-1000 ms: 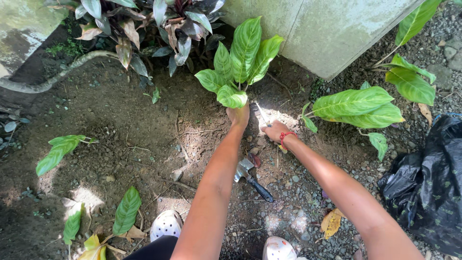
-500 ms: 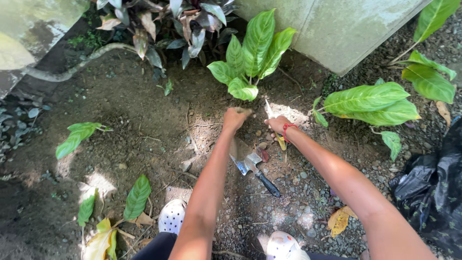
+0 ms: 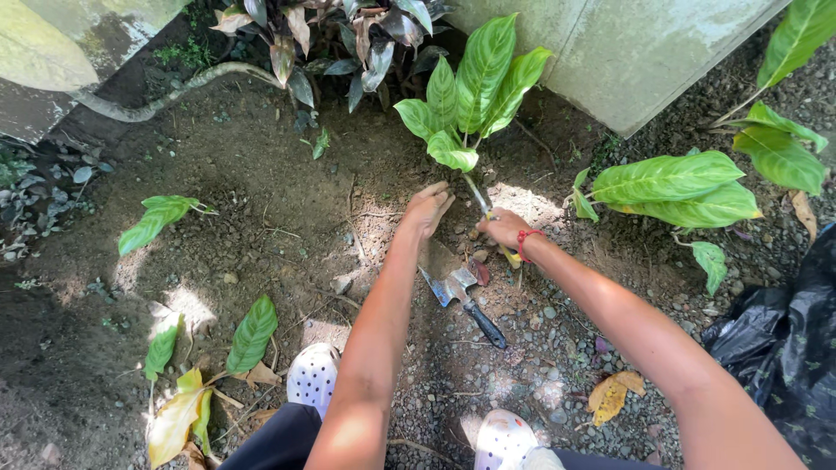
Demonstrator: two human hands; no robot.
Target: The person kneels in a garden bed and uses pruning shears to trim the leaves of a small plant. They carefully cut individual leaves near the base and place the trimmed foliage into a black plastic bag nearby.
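A green leafy plant (image 3: 470, 96) stands in dark soil near a concrete wall. My right hand (image 3: 503, 230), with a red band at the wrist, grips the plant's pale stem (image 3: 478, 198) low down. My left hand (image 3: 428, 209) lies flat on the soil just left of the stem, fingers together, holding nothing. A small trowel (image 3: 460, 292) with a black handle lies on the ground between my arms, below both hands.
A second green plant (image 3: 675, 187) grows to the right, a dark-leaved one (image 3: 348, 39) at the back. A black plastic bag (image 3: 788, 348) sits at the right edge. A grey hose (image 3: 165, 96) curves at upper left. My white shoes (image 3: 313, 376) are at the bottom.
My left hand has moved from the leaves down onto the soil beside the stem. My right hand has closed around the stem. The view has shifted slightly.
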